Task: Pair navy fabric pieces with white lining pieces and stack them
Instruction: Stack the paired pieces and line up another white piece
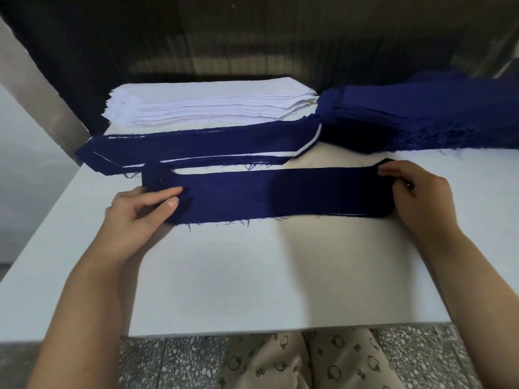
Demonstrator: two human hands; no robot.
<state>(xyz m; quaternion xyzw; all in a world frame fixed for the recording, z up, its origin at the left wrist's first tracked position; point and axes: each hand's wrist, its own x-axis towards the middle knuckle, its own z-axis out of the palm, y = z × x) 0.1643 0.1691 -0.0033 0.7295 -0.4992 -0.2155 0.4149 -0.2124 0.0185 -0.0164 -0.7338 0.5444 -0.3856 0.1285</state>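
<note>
Head view of a white table (252,276) with a person seated at its near edge. A navy strip (280,192) lies flat across the middle of the table, running left to right, with loose threads along its near edge. A thin white line shows under its lower right edge.

The left hand (140,209) grips the strip's left end, with thumb and forefinger on top of the cloth; that end is raised and bunched just beyond the fingers. The right hand (415,189) pinches the strip's right end with its fingers curled, and the corner there is turned up slightly.

Three piles sit farther back on the table:
- **Paired pile** (196,147): just behind the held strip, this low pile has navy on top and white edges showing along its near side and right end.
- **White lining pile** (207,105): behind the paired pile, at the back left, a tall pile of many thin sheets with slightly uneven edges.
- **Navy pile** (421,113): at the back right, touching the lining pile's right corner, a thick pile with a frayed near edge that runs out of view to the right.

Below the table edge appear patterned trousers (295,360) and a speckled floor (168,360).
</note>
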